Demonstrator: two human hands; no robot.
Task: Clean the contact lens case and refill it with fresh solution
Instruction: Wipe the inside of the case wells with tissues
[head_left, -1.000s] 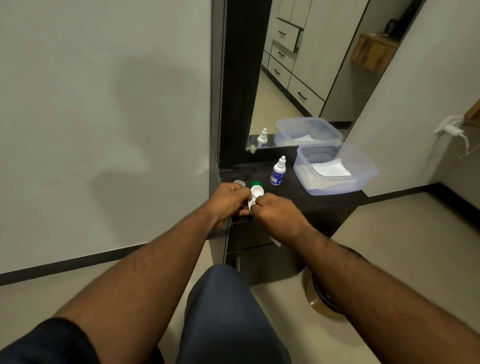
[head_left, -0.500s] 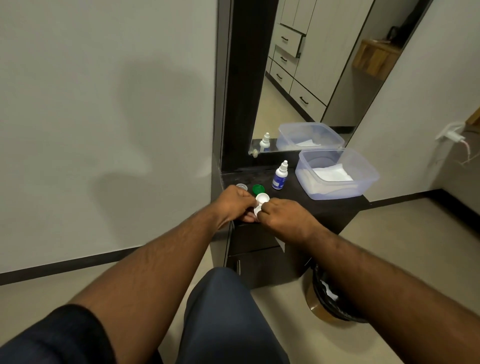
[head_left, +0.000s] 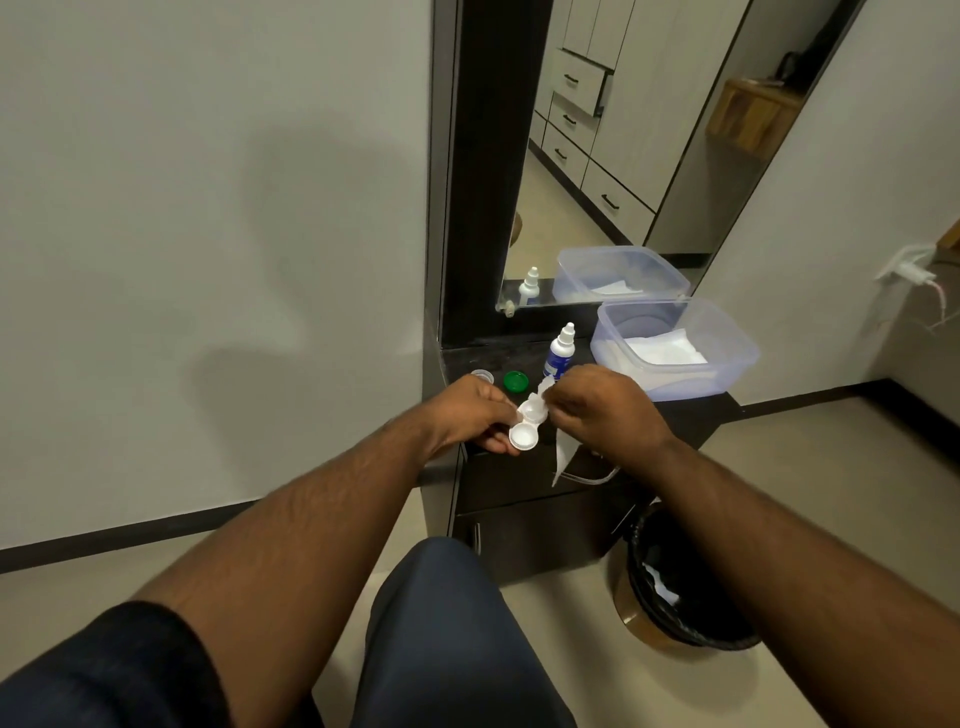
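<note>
Gripping the white lens case (head_left: 527, 423) by its side, left hand (head_left: 475, 410) holds it above the counter (head_left: 680, 410) edge, both wells open and looking empty. Right hand (head_left: 605, 410) pinches a white tissue (head_left: 563, 452) at the far well. Green cap (head_left: 516, 381) and clear cap (head_left: 482, 375) lie behind; solution bottle (head_left: 560, 353) upright beside tub (head_left: 727, 364) holding tissues. Bin (head_left: 685, 587) has crumpled paper. Versus earlier, case is lifted and tissue now hangs visible.
</note>
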